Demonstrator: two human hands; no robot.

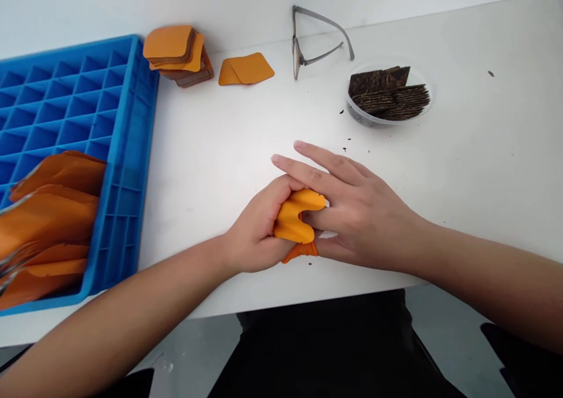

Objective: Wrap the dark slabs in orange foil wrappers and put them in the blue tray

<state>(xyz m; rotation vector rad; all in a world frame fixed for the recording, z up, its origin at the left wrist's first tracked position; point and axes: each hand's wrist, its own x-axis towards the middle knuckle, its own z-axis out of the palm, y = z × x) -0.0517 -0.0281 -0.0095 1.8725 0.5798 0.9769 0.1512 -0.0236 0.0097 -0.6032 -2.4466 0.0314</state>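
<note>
My left hand [259, 228] is closed around a bent orange sheet piece [294, 219], whose rounded lobes curl out above the fist. My right hand [352, 207] meets it from the right. Two of its fingers stretch out over the left knuckles, while the index finger and thumb reach in at the piece, their tips hidden. An orange finger cover [303, 250] seems to sit on the right thumb. Both hands are just above the white table [202, 152], touching each other around the piece.
A blue divided crate [132, 122] at the left holds several larger orange pieces [57, 216]. Behind it are a stack of orange pieces [169, 43] and a loose pair [246, 68]. Eyeglasses [323, 17] and a clear tub [373, 118] of dark brown flakes [387, 96] stand farther right. Dark crumbs lie about.
</note>
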